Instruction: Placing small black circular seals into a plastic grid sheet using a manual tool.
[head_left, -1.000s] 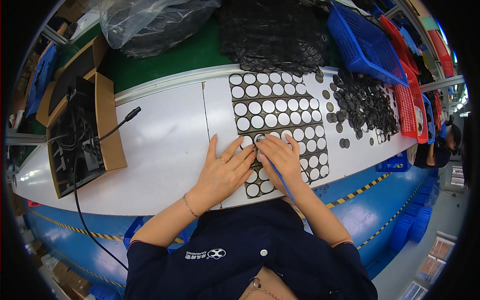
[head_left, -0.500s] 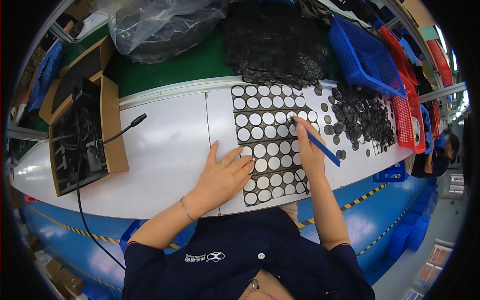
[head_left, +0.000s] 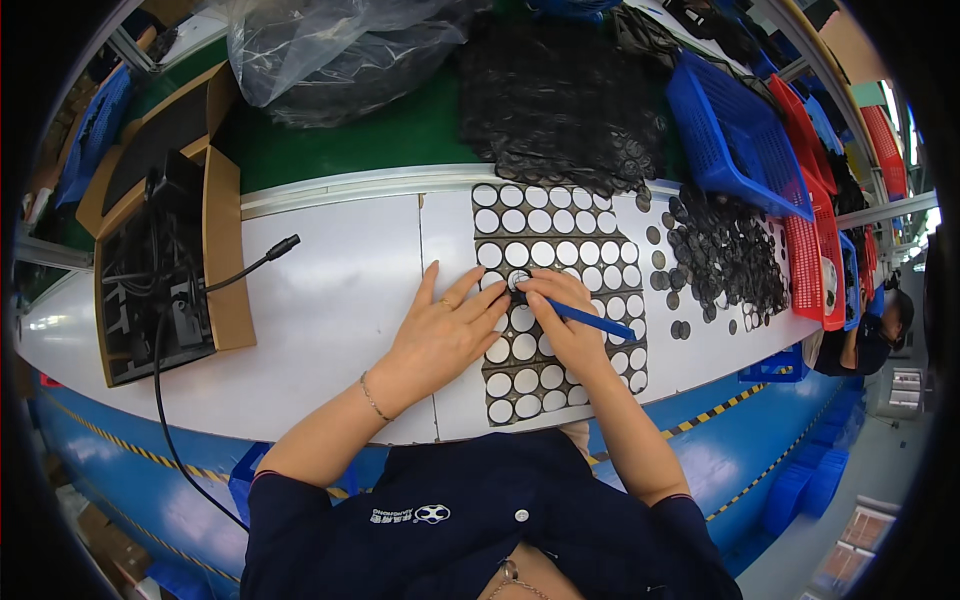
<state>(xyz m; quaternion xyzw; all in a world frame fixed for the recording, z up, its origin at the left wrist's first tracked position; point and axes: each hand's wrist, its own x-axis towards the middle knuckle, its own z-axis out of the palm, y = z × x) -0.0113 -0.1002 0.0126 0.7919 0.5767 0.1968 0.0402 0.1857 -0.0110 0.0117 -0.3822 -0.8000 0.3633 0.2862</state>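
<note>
Pinching a blue tool [head_left: 597,321], the right hand [head_left: 573,345] rests over white discs [head_left: 523,346] beside the spread-fingered left hand [head_left: 438,340].

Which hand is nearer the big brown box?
Left. The left hand is to the box's right; the right hand is farther right, holding a blue tool.

The tool handle [head_left: 597,320] is blue, the discs [head_left: 541,251] white rimmed black, the floor tape [head_left: 715,409] striped yellow-and-black.
</note>
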